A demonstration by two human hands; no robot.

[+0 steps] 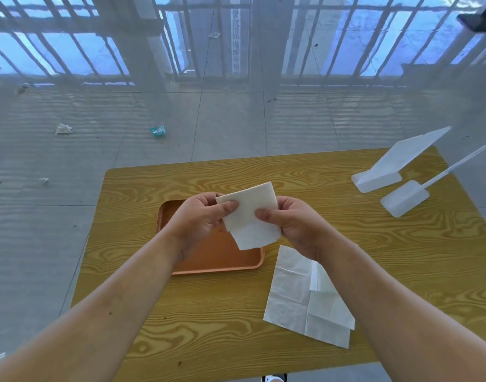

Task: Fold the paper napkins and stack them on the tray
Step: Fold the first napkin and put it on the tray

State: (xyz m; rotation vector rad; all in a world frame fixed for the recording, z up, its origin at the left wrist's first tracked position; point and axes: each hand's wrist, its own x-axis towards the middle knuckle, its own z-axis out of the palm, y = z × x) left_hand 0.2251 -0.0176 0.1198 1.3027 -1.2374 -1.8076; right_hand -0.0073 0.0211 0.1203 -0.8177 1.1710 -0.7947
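Observation:
A folded white paper napkin (pixel 250 216) is held up above the orange tray (pixel 222 257). My left hand (pixel 200 216) pinches its left edge and my right hand (pixel 294 221) pinches its right edge, thumbs on top. The tray lies on the wooden table (pixel 374 257) under my hands, and the part of it that shows is bare. Unfolded white napkins (pixel 305 296) lie flat on the table to the right of the tray, partly under my right forearm.
Two white plastic stands (pixel 379 177) (pixel 404 197) sit at the table's far right corner. Scraps of litter (pixel 63 129) (pixel 157 131) lie on the tiled floor beyond the table. Window bars run along the back.

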